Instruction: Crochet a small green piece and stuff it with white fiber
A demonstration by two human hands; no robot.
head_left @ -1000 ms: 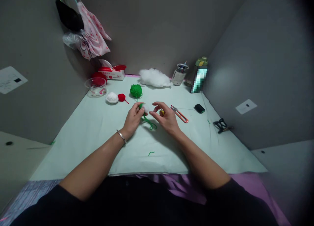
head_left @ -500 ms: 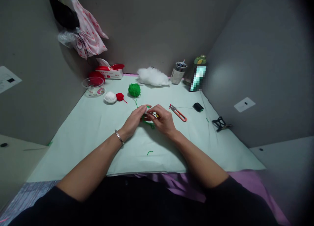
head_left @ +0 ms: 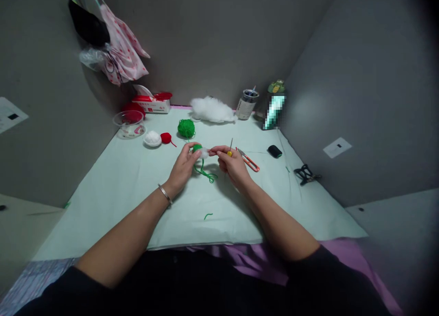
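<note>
1. Yarnwork (head_left: 196, 147), small and green, is at the centre of the frame, with white fluff (head_left: 205, 153) showing at its side.
2. The fluff could pull out or tear into wisps if the fingers tug at it, and the yarnwork could lose its shape if squeezed too hard.
3. The fluff side points toward the right of the frame. Fingers cover much of the yarnwork, so its long axis cannot be told.
4. The left hand (head_left: 181, 168) is closed on the yarnwork; the right hand (head_left: 236, 166) is pinched near the fluff and grips a thin tool (head_left: 229, 154) with a yellow part, its shaft pointing up the frame. The hands are near each other; whether the right fingertips touch the fluff cannot be told.
5. The tool's shaft could snag the fluff or a stitch if the right hand turns carelessly.
6. Green strands (head_left: 207, 174) loop below the yarnwork and could tangle or catch on a finger, being slack.
7. Farther out on the surface (head_left: 233, 224), the green ball (head_left: 186, 128) sits upper left of the yarnwork and the orange snips (head_left: 252, 163) lie to its right, beside the right hand.
</note>
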